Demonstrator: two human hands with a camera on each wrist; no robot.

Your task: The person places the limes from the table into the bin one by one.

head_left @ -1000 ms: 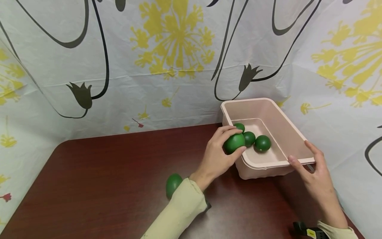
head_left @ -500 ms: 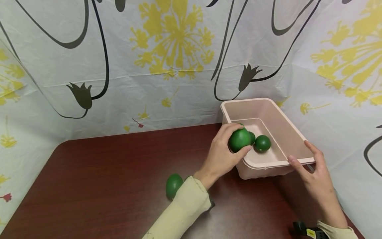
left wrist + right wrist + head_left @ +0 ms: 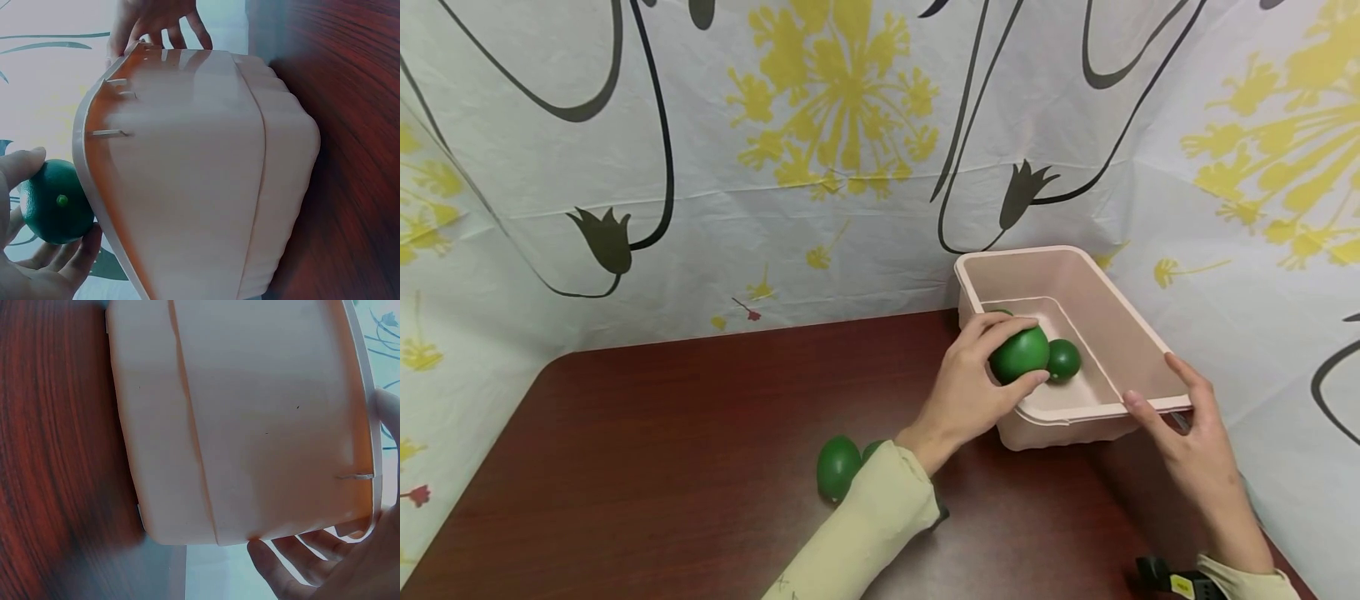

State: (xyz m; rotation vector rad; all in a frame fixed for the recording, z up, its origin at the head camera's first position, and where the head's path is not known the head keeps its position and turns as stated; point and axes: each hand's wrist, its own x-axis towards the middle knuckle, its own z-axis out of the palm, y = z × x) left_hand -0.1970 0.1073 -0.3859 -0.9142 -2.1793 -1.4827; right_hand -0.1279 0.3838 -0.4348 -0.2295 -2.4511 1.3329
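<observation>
My left hand (image 3: 966, 387) holds a green lime (image 3: 1022, 354) between thumb and fingers, over the near left rim of a pale pink plastic bin (image 3: 1093, 412). In the left wrist view the lime (image 3: 57, 203) shows its small stem end, right at the bin's rim. Inside the bin lies another lime (image 3: 1065, 360), and a sliver of one more shows behind my fingers. My right hand (image 3: 1198, 450) grips the bin's near right corner, thumb at the rim and fingers against the outer wall (image 3: 281, 456).
On the dark wooden table (image 3: 685, 467), a lime (image 3: 838, 468) lies left of my left sleeve (image 3: 868, 525), with a second partly hidden by the cuff. A patterned white cloth (image 3: 850, 233) hangs behind the table and on the right side, close to the bin.
My left hand has moved right with its lime, from beside the bin's left rim to over the bin. More of the second table lime shows. The right hand and bin stay put.
</observation>
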